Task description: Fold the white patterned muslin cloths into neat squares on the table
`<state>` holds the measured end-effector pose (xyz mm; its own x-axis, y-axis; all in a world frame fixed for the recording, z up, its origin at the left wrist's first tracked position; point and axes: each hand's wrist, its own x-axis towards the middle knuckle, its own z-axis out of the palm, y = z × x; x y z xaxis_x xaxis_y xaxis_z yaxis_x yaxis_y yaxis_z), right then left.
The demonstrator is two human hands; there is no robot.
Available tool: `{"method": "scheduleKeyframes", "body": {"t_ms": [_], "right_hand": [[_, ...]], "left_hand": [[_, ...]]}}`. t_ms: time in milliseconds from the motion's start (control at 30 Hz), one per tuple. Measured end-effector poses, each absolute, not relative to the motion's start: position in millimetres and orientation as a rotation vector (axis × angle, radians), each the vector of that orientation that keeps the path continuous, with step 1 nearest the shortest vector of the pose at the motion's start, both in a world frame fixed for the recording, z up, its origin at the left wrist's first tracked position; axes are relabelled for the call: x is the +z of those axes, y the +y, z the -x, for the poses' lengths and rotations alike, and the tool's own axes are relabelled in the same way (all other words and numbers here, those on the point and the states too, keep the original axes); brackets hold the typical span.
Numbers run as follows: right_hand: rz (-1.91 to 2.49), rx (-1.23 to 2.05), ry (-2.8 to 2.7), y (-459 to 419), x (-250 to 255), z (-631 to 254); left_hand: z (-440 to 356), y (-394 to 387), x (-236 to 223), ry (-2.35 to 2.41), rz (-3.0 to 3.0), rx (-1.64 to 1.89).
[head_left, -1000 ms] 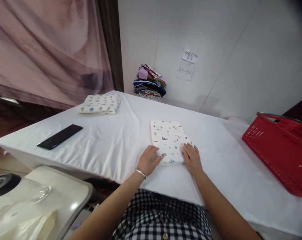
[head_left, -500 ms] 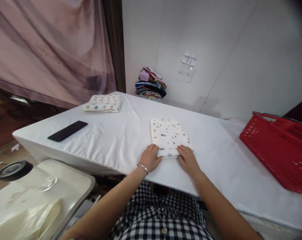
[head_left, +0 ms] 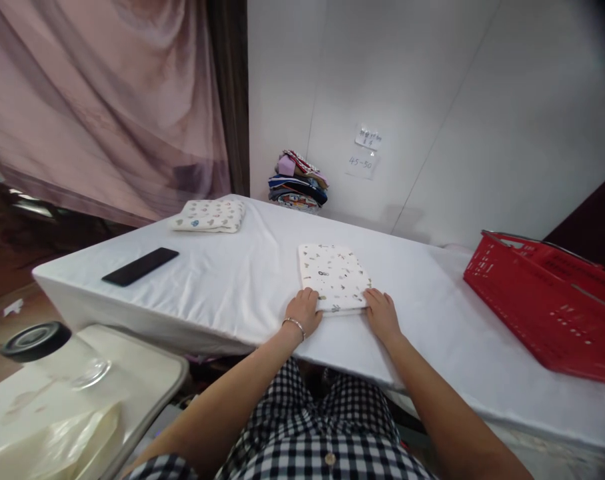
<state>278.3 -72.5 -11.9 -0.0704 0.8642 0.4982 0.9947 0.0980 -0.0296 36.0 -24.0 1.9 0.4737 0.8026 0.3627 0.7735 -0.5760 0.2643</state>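
Observation:
A folded white cloth point(head_left: 333, 277) with small printed figures lies flat on the white-covered table in front of me. My left hand point(head_left: 303, 312) is at its near left corner, fingers curled over the edge. At the near right corner, my right hand point(head_left: 382, 313) has its fingertips on the cloth's edge, the thumb tucked in close. Both hands seem to grip the edge, though their undersides are hidden. Another folded white cloth point(head_left: 209, 217), printed with grey, red and blue motifs, lies at the far left of the table.
A black phone-like slab point(head_left: 141, 266) lies on the left of the white tablecloth point(head_left: 222, 287). The red basket point(head_left: 547, 307) stands at the right. Against the wall is a pile of folded clothes point(head_left: 298, 183). A black-lidded clear jar point(head_left: 67, 357) stands on a side table.
My right hand has shifted outward from the cloth's near edge to its right corner. My left hand stays at the left corner. The view has moved slightly.

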Motion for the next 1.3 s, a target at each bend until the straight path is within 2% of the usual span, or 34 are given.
{"method": "scheduleKeyframes", "body": {"t_ms": [300,567,767,1000,1200,1300], "right_hand": [[1.757,-0.374,-1.954,-59.8,-21.9,-302.1],[1.697,-0.222,-1.9,-61.2,-32.4,-308.5],[1.685,-0.182,-1.923,-65.0,-41.9,-318.0],[1.594,-0.027,-1.829,-66.7,-46.2,-319.7],[1.585,0.128,-1.279,-67.4,-49.4,-330.4],[1.552,0.097,-1.207,-65.1,-38.6,-332.0]], "left_hand": [[-36.0,-26.9,5.0,1.428,-2.622,0.777],[-39.4,-20.1,3.5,1.702,-2.465,0.616],[-34.5,-24.3,-1.4,1.694,-2.453,0.691],[-31.4,-23.1,-4.4,1.442,-2.602,0.785],[-29.2,-18.3,-8.6,1.245,-2.68,0.74],[-28.5,-19.3,-7.9,1.185,-2.686,0.794]]}}
